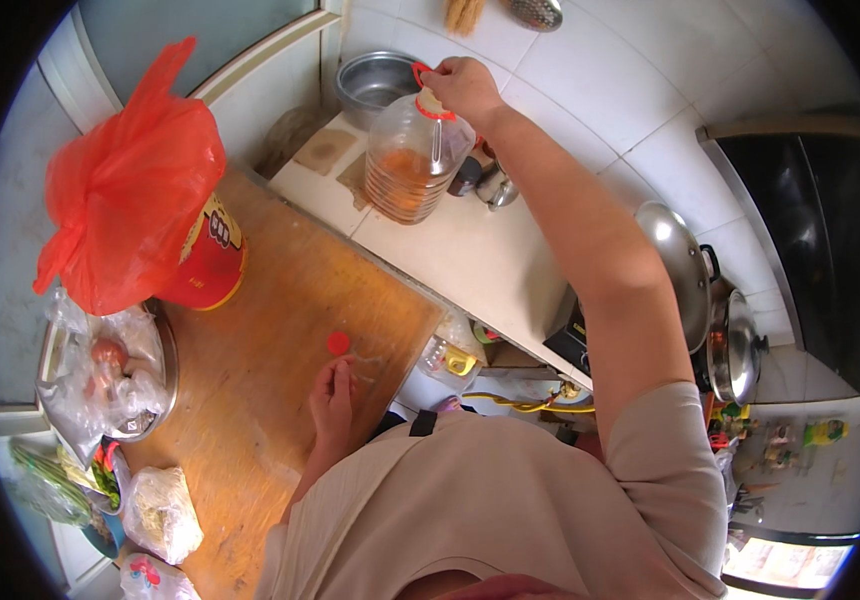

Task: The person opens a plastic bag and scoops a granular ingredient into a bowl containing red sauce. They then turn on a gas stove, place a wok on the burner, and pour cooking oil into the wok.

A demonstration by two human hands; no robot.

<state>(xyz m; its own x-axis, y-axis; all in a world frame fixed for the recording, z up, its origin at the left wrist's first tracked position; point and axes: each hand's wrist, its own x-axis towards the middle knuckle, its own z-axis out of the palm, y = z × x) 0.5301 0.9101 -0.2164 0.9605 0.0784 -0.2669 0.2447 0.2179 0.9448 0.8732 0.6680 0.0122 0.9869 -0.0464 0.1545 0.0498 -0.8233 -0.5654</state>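
My right hand (467, 88) grips the red handle (421, 75) at the neck of a large clear plastic jug (411, 161). Orange-brown liquid shows in its ribbed lower part. The jug appears nearly upright over the tiled counter (467, 247); whether its base touches the counter I cannot tell. My left hand (334, 390) is at the wooden table (280, 315), its fingers curled in with the thumb against them. Nothing shows in that hand. Just beyond its fingertips lies a round red cap (338, 343).
Behind the jug stands a metal pot (377, 82); small jars (466, 177) sit beside it. A red plastic bag (137, 187) tops a red tub (208, 270) on the table. Bagged food (114, 367) lines the left edge. Lidded pans (674, 262) stand under a dark range hood (820, 225).
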